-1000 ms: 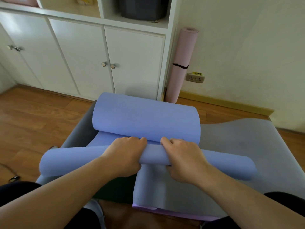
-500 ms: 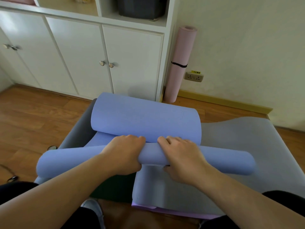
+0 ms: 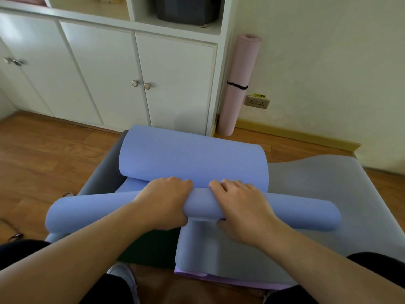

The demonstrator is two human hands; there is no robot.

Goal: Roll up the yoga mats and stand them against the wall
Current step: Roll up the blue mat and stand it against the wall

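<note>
On the left a wooden floor meets a white cabinet with small round knobs. In front of it lies the blue yoga mat, partly rolled from two ends: a thin roll lies across the near side, and a thicker curl of the same mat stands just behind it, touching it.

The left hand sits on the thin roll, a little left of its middle. Its grip is curled around the roll: the knuckles lie on top, the fingers fold over the far side and the thumb goes under the near edge. The roll sticks out far to the left of this hand, over the floor.

The right hand is just beside the left one, with a short piece of roll bare between them. Its fingers curve over the top of the roll and the thumb presses from below, so this grip also closes on the roll. The roll goes on well to the right of it.

Under the blue mat lies a grey mat, flat, and a purple edge shows below it near the person.

Further right, a pink rolled mat with a black band stands upright in the corner between cabinet and wall, next to a socket.
</note>
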